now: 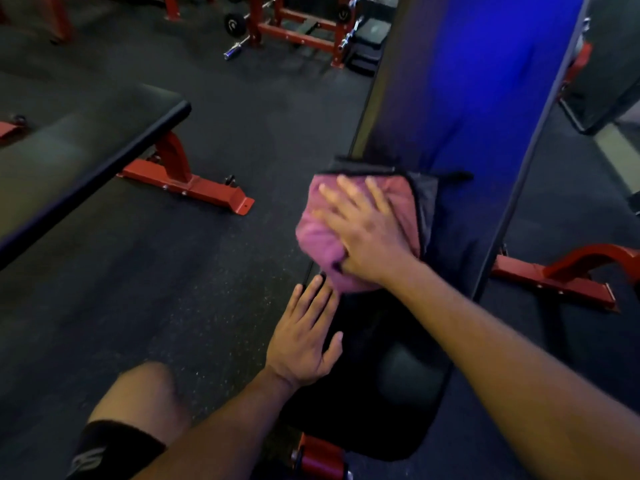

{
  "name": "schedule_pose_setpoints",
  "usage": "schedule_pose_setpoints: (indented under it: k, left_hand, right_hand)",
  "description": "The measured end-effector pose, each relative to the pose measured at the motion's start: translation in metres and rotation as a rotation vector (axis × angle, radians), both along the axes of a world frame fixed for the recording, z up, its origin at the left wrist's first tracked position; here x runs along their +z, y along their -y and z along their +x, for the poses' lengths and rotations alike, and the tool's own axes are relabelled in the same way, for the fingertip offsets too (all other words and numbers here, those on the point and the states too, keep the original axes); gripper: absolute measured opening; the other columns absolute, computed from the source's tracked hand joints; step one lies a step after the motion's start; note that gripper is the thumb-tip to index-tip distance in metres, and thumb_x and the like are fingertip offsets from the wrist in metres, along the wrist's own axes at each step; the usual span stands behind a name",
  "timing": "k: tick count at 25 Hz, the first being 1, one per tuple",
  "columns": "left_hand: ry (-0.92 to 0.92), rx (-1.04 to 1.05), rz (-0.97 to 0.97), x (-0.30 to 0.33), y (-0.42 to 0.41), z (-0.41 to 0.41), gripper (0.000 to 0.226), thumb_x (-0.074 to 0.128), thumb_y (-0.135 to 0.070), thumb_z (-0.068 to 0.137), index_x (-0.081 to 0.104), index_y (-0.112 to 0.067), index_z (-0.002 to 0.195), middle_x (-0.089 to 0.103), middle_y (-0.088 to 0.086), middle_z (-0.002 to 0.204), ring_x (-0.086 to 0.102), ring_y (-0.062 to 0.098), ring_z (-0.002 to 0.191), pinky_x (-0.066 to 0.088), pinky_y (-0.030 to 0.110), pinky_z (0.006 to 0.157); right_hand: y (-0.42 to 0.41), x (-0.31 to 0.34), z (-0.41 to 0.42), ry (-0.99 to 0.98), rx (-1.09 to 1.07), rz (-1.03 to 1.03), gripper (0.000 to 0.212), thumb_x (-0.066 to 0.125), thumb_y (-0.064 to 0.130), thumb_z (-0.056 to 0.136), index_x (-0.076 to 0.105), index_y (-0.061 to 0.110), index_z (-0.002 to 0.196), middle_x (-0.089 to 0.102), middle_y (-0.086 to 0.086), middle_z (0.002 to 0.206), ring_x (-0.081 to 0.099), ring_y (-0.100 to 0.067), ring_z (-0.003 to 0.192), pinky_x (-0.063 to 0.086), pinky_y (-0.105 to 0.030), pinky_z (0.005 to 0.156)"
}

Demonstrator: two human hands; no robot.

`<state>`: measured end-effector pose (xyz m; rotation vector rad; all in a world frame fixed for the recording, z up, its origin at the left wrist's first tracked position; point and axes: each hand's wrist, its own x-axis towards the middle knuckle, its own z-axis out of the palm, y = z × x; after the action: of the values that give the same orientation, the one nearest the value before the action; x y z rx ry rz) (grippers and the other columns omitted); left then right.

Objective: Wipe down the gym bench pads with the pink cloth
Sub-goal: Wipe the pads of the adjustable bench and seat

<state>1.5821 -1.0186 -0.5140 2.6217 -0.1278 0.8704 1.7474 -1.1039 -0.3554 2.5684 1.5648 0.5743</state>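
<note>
The right hand (367, 237) lies flat on the pink cloth (322, 237), its grip wide open with the fingers spread and straight, pressing the cloth down rather than curling round it. The cloth is bunched and soft, with a dark edge along its far and right sides, and it sits on the black bench pad (391, 358) at the point where the seat meets the tilted back pad (450, 98). The left hand (304, 341) rests open too, fingers straight and together, touching the near left edge of the seat just beside the cloth; it holds nothing. The pads look smooth and slightly shiny, the back one washed in blue light. A red metal frame (322, 459) shows under the near end of this worktop. To the left, well apart, stands a second bench (86, 150) with a black pad on red legs. The floor (173, 271) is dark speckled rubber. A red rack (298, 26) with a barbell (239, 46) stands at the far end.
</note>
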Motion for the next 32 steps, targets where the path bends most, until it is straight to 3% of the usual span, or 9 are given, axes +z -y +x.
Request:
schedule_pose_setpoints:
  k: [4,10,13,16,21,23,25,28,32]
  left_hand:
    - [-0.014,-0.008,0.007,0.000,-0.001,-0.001,0.072,0.051,-0.039,0.095,0.040,-0.004,0.157,0.036,0.015,0.166,0.024,0.031,0.158,0.021,0.052,0.128]
    - [-0.051,-0.007,0.007,0.007,-0.001,-0.002,0.076,0.049,-0.040,0.095,0.033,-0.006,0.160,0.026,0.011,0.171,0.021,0.029,0.159,0.017,0.049,0.130]
    - [-0.052,-0.033,-0.020,0.007,-0.001,-0.006,0.075,0.049,-0.040,0.096,0.034,-0.005,0.160,0.025,0.010,0.171,0.022,0.030,0.159,0.023,0.053,0.127]
    - [-0.044,-0.041,-0.003,0.008,-0.003,-0.003,0.075,0.052,-0.039,0.095,0.035,-0.006,0.160,0.024,0.009,0.172,0.022,0.029,0.159,0.025,0.053,0.125]
    - [-0.024,0.027,0.103,0.009,0.000,0.000,0.081,0.058,-0.046,0.091,0.038,-0.006,0.159,0.031,0.011,0.169,0.025,0.029,0.158,0.024,0.051,0.124]
    - [-0.012,0.038,0.123,0.012,-0.003,0.003,0.080,0.058,-0.050,0.093,0.039,-0.009,0.159,0.040,0.009,0.165,0.030,0.026,0.156,0.024,0.048,0.125]
    - [0.011,0.028,0.120,0.011,-0.010,0.003,0.078,0.057,-0.050,0.095,0.038,-0.012,0.160,0.041,0.007,0.164,0.031,0.024,0.155,0.022,0.045,0.126]
    - [0.033,-0.017,0.075,0.007,-0.011,0.001,0.078,0.061,-0.047,0.094,0.040,-0.011,0.159,0.035,0.006,0.168,0.029,0.024,0.157,0.023,0.046,0.126]
    - [0.065,-0.062,0.029,0.000,-0.015,0.004,0.077,0.063,-0.045,0.093,0.042,-0.011,0.158,0.035,0.006,0.168,0.030,0.025,0.156,0.025,0.047,0.126]
  right_hand:
    - [0.063,-0.004,0.005,0.015,0.178,-0.022,0.065,0.057,0.026,0.077,0.059,0.021,0.142,0.038,-0.011,0.161,0.032,-0.034,0.150,0.019,-0.061,0.121]
    - [-0.003,0.030,0.043,-0.011,-0.104,0.175,0.071,0.050,0.036,0.069,0.062,0.021,0.137,0.045,-0.009,0.157,0.034,-0.034,0.149,0.016,-0.058,0.123]
    - [-0.002,0.033,0.028,-0.218,0.164,0.064,0.067,0.041,0.025,0.072,0.064,0.012,0.133,0.058,-0.012,0.143,0.054,-0.033,0.134,0.032,-0.045,0.118]
    - [0.000,0.075,0.033,-0.105,0.327,-0.045,0.049,0.044,0.019,0.080,0.067,0.011,0.123,0.065,-0.012,0.130,0.068,-0.033,0.106,0.055,-0.042,0.090]
    - [-0.060,0.131,0.059,0.138,0.514,-0.375,0.054,0.037,0.030,0.084,0.067,0.015,0.125,0.065,-0.009,0.133,0.063,-0.035,0.114,0.047,-0.047,0.102]
    - [-0.082,0.140,0.072,0.265,0.425,-0.600,0.057,0.029,0.035,0.087,0.064,0.025,0.131,0.063,0.000,0.138,0.056,-0.033,0.126,0.036,-0.050,0.110]
    - [-0.091,0.146,0.091,0.292,0.165,-0.752,0.047,0.038,0.043,0.093,0.056,0.036,0.135,0.060,0.006,0.139,0.050,-0.032,0.130,0.029,-0.051,0.111]
    - [-0.098,0.138,0.100,0.186,-0.190,-0.678,0.054,0.046,0.076,0.084,0.060,0.032,0.113,0.070,-0.007,0.117,0.060,-0.034,0.114,0.033,-0.053,0.103]
    - [-0.125,0.092,0.055,0.064,-0.165,-0.844,0.054,0.055,0.063,0.086,0.068,0.020,0.115,0.071,-0.010,0.122,0.067,-0.030,0.113,0.046,-0.037,0.086]
